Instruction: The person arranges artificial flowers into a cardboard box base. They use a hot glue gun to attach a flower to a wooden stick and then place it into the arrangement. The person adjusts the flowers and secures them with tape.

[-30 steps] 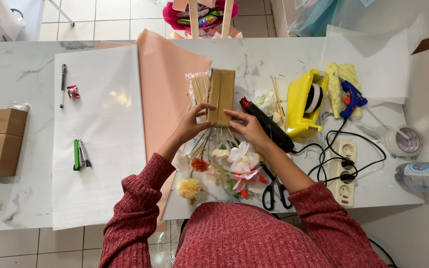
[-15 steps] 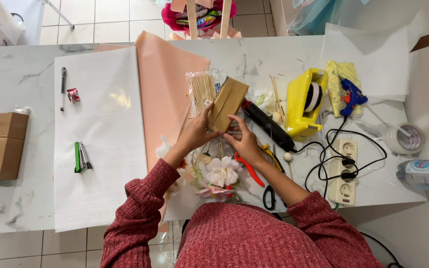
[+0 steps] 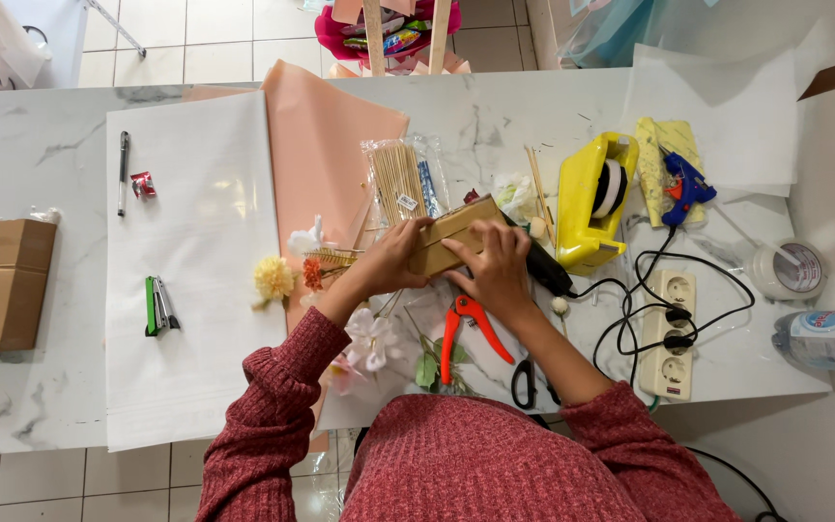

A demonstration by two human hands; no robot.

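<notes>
Both my hands hold a small tan cardboard box [image 3: 456,230] lying on its side above the marble table. My left hand [image 3: 396,259] grips its left end. My right hand [image 3: 491,266] lies over its right half from above. Under and left of my hands lie artificial flowers: a yellow bloom [image 3: 273,278], an orange one [image 3: 313,273] and a white-pink lily [image 3: 369,340]. Red-handled pruners [image 3: 460,331] rest just below my right hand. A clear bag of wooden skewers [image 3: 398,179] lies behind the box.
A white paper sheet [image 3: 195,319] and a peach sheet [image 3: 326,145] cover the table's left half. A green stapler [image 3: 158,305], a pen [image 3: 123,172], a brown carton [image 3: 7,282], a yellow tape dispenser [image 3: 593,198], a blue glue gun [image 3: 683,186], a power strip [image 3: 671,333], black scissors [image 3: 526,382].
The box has tipped from upright to lying sideways and come nearer to me. The flower bunch that was under my hands now lies spread on the table to the left.
</notes>
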